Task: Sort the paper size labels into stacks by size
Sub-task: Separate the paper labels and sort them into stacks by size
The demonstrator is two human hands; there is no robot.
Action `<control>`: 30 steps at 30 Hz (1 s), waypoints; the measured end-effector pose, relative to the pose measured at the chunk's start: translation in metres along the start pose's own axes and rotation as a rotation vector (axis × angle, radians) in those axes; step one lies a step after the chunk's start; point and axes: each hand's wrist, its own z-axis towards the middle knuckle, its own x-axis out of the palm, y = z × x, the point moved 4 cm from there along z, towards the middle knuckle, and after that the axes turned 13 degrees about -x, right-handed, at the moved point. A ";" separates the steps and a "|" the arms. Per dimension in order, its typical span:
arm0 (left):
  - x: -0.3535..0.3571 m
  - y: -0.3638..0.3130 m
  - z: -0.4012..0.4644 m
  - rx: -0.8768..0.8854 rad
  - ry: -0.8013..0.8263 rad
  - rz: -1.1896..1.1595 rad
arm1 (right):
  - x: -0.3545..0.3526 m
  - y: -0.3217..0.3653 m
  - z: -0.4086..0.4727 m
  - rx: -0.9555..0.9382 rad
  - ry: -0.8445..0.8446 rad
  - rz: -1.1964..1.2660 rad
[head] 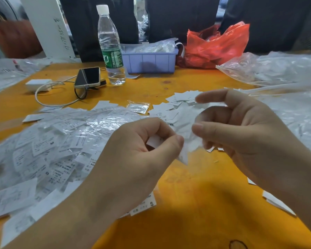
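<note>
A big heap of white paper size labels (48,151), mixed with clear plastic, covers the left of the orange table (196,203); letters M and S show on some. My left hand (136,159) pinches a small white label (153,141) between thumb and fingers. My right hand (241,126) hovers just right of it, fingers loosely curled; blurred white paper (188,135) lies between the two hands, and I cannot tell whether the right fingers hold it. A smaller pile of labels (180,101) lies behind the hands. One S label (145,203) peeks from under my left wrist.
At the back stand a water bottle (110,45), a propped phone (88,77), a white charger with cable (39,84), a lilac bin (149,59) and a red plastic bag (215,45). Clear plastic bags (276,69) spread across the right side.
</note>
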 end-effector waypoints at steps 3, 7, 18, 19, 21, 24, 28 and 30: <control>0.003 -0.002 -0.002 0.024 0.030 0.010 | -0.005 0.003 0.001 -0.038 -0.072 -0.010; 0.004 -0.003 -0.004 0.044 0.044 -0.016 | -0.002 0.004 -0.001 -0.043 -0.035 -0.048; -0.001 -0.001 0.000 0.064 0.018 -0.130 | 0.008 -0.005 -0.005 0.071 0.116 0.028; -0.003 -0.001 0.001 0.065 -0.016 -0.134 | 0.009 -0.006 -0.005 0.098 0.135 0.026; -0.007 0.001 0.002 0.055 -0.084 -0.126 | 0.012 -0.006 -0.007 0.105 0.209 -0.075; -0.009 0.001 0.003 0.048 -0.116 -0.107 | 0.014 -0.005 -0.007 0.082 0.256 -0.216; -0.008 0.002 0.004 0.054 -0.115 -0.113 | 0.012 -0.003 -0.005 0.046 0.214 -0.190; -0.010 0.003 0.005 0.047 -0.121 -0.140 | 0.010 -0.002 -0.004 0.030 0.173 -0.144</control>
